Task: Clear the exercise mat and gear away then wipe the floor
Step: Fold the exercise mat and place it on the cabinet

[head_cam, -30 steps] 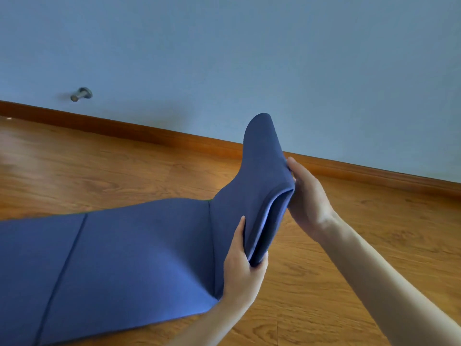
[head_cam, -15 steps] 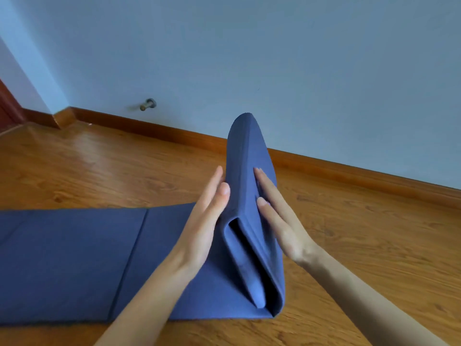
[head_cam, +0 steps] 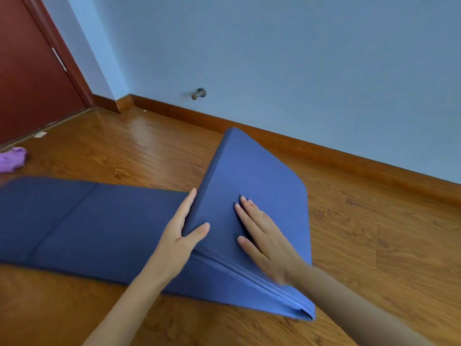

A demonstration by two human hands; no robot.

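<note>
Wooden floor point(head_cam: 129, 151), blue wall point(head_cam: 299, 58)

Soft even daylight, glare on the floor point(head_cam: 139, 141) (edges bowed, slightly blurred)

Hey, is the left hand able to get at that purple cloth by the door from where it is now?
Probably not without shifting. The purple cloth lies far off by the door, beyond the flat stretch of the mat, and the left hand is holding the mat's folded edge. Nothing blocks the way, though.

A red door point(head_cam: 30, 71) (far left) and a wall-mounted doorstop point(head_cam: 198, 93).
</note>
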